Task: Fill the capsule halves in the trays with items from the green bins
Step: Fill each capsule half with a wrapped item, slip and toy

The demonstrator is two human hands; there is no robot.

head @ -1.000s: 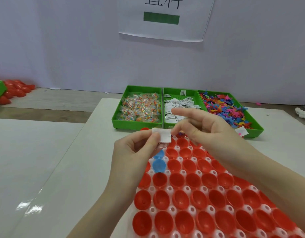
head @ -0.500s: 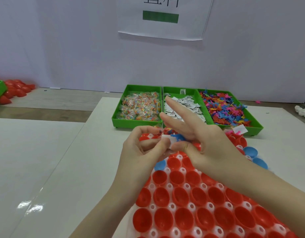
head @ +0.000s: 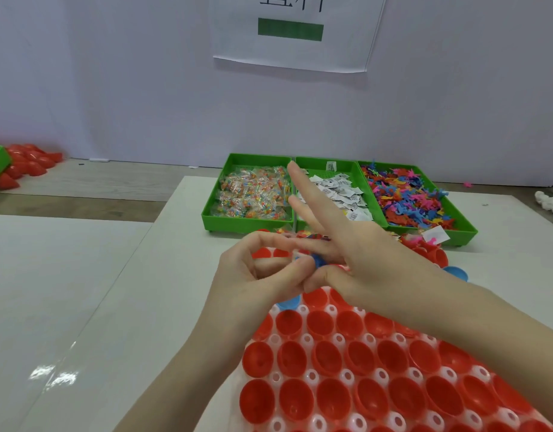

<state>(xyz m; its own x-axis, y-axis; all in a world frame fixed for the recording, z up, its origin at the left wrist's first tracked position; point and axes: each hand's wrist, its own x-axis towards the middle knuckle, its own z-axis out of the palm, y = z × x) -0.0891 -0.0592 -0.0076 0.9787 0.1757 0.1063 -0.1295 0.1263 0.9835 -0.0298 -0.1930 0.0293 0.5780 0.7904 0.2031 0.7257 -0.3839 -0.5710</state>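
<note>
The tray (head: pixel 375 374) of red capsule halves (head: pixel 295 397) lay nearest, its cups thin, stiff, light plastic, probably slick, best taken by the rim. Beyond stood three green bins (head: pixel 248 224) of crinkly packets, paper slips and soft rubbery toys. The wall sheet (head: pixel 295 29) bore large black characters, cut off and unreadable. Over the tray's far end the left hand (head: pixel 256 275) pinched a small blue piece (head: pixel 317 261) with curled fingers; the right hand (head: pixel 347 244) nipped it too, other fingers splayed straight.

wall – white sign (head: pixel 295 29), green bar | far left – red shells (head: pixel 26 162)
</note>
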